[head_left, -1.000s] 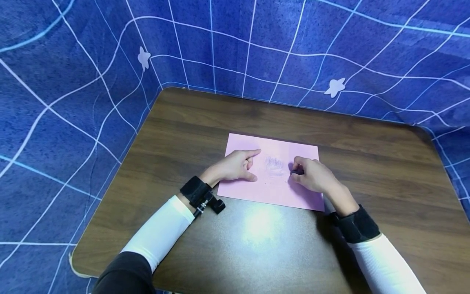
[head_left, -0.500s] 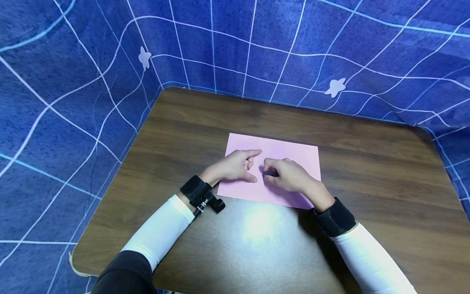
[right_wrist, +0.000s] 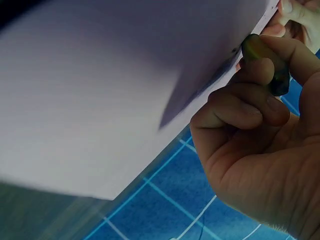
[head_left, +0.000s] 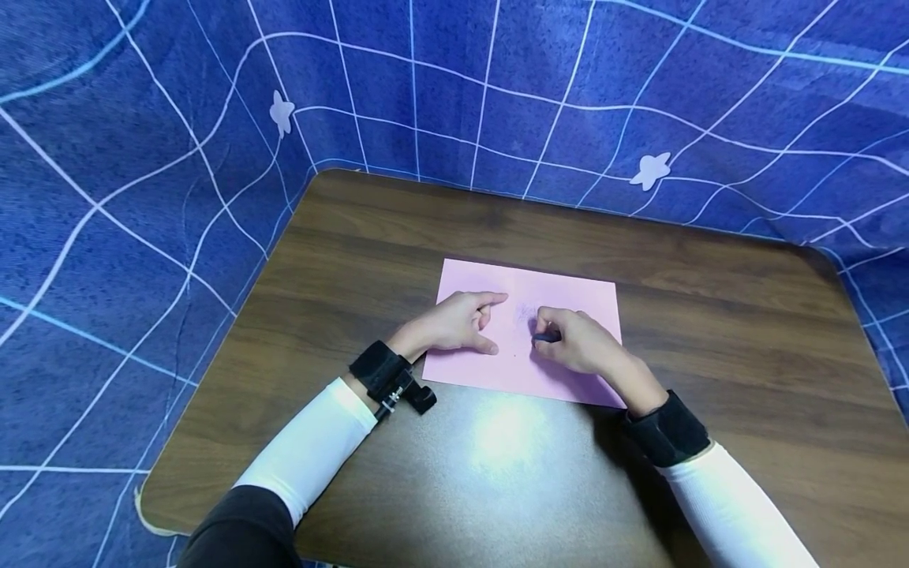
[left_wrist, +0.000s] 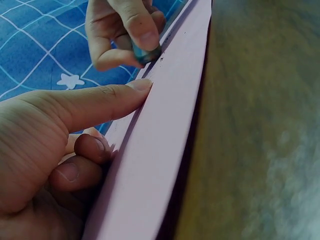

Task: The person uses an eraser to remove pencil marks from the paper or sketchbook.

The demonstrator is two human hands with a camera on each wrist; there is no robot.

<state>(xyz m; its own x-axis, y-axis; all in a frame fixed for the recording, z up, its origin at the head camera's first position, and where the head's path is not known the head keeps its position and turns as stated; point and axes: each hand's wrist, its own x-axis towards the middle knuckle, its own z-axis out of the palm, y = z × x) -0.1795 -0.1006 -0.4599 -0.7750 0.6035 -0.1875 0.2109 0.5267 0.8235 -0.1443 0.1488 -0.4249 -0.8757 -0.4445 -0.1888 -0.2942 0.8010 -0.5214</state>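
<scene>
Pink sheet [head_left: 514,330]: flat on counter [head_left: 369,237] | Faint scribble [head_left: 525,313]: mid-sheet | Left hand [head_left: 458,321]: thumb and forefinger wide, on sheet's left | Right hand [head_left: 581,339]: pinching dark stub [head_left: 548,336], right of sheet's middle

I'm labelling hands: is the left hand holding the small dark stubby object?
No, the right hand pinches that small dark stubby object, while the left hand rests on the rectangular pink paper.
</scene>
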